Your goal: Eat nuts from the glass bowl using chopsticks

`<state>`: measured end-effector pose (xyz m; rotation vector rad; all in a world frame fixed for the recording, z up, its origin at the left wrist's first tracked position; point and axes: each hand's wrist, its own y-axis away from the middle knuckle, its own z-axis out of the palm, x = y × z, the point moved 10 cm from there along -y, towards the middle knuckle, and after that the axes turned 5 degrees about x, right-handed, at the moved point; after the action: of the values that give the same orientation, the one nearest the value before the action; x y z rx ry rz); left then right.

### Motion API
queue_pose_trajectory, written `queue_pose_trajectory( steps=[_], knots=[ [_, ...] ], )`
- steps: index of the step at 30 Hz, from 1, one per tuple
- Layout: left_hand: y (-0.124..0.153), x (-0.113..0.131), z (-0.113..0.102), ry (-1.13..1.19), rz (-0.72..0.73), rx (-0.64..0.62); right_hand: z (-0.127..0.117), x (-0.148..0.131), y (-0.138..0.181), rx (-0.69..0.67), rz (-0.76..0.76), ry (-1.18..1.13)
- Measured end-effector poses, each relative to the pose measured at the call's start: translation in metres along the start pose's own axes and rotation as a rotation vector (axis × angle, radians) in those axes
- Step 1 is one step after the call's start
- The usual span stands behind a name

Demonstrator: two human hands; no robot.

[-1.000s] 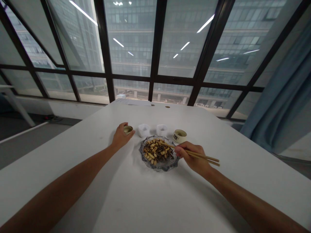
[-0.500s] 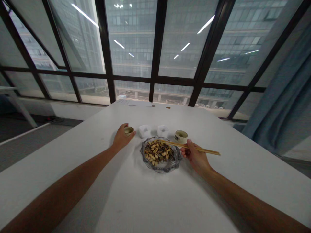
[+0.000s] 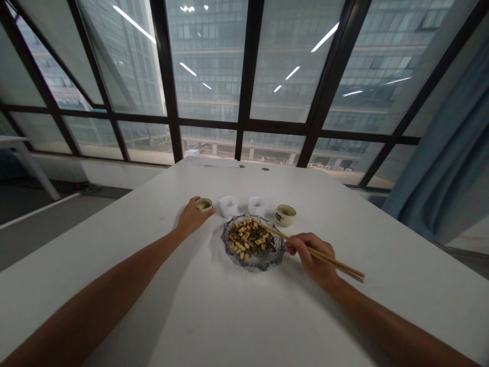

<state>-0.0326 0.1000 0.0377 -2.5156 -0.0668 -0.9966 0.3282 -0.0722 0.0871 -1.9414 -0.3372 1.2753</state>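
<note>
My right hand (image 3: 314, 256) is closed around a pair of wooden chopsticks (image 3: 336, 263), whose tips reach into a scalloped glass dish (image 3: 263, 265). In the dish lies a heap of peanuts and dark seeds (image 3: 247, 238); whether the tips pinch a piece I cannot tell. My left hand (image 3: 191, 218) is wrapped round the near left side of a small pale-green cup (image 3: 204, 205), which stands on the table. Behind the dish are two small white square bowls, the left bowl (image 3: 228, 206) and the right bowl (image 3: 256, 206). A second cup with dark lettering (image 3: 285, 215) stands right of them.
A large white table (image 3: 214, 316) carries everything. At its far edge lie papers (image 3: 210, 162) and a small brown disc (image 3: 265, 169). Tall windows rise beyond, and a blue curtain (image 3: 439, 148) hangs on the right.
My right hand has turned and shifted slightly right and down, so the chopsticks slope more steeply, their rear ends lower and nearer me. My left hand stays at the cup.
</note>
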Motion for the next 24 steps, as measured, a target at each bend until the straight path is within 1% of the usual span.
queue_pose_trajectory(
  steps=[3,4,6,9,12,15,17,18,20,22,24],
  knots=[
    [0.0,0.001,-0.001,0.016,0.026,0.022,0.006,-0.03,0.007,-0.111,-0.335,0.166],
    [0.0,0.001,-0.001,0.023,0.039,0.031,0.008,-0.037,0.01,-0.136,-0.419,0.183],
    [0.0,0.004,-0.002,0.037,0.084,0.053,0.01,-0.047,0.014,-0.169,-0.531,0.197],
    [0.003,0.015,-0.005,0.045,0.208,0.101,0.012,-0.054,0.016,-0.174,-0.601,0.22],
    [0.01,0.032,-0.009,0.037,0.385,0.133,0.012,-0.057,0.017,-0.17,-0.626,0.234],
    [0.02,0.048,-0.01,0.029,0.547,0.119,0.012,-0.056,0.017,-0.177,-0.624,0.246],
    [0.024,0.054,-0.01,0.028,0.595,0.109,0.012,-0.052,0.016,-0.176,-0.605,0.254],
    [0.025,0.054,-0.01,0.026,0.592,0.109,0.012,-0.05,0.016,-0.175,-0.592,0.255],
    [0.022,0.049,-0.01,0.021,0.526,0.116,0.011,-0.046,0.015,-0.171,-0.563,0.245],
    [0.015,0.037,-0.012,0.019,0.395,0.127,0.011,-0.042,0.014,-0.159,-0.515,0.22],
    [0.006,0.019,-0.013,0.016,0.222,0.109,0.009,-0.036,0.01,-0.128,-0.421,0.192]
  ],
)
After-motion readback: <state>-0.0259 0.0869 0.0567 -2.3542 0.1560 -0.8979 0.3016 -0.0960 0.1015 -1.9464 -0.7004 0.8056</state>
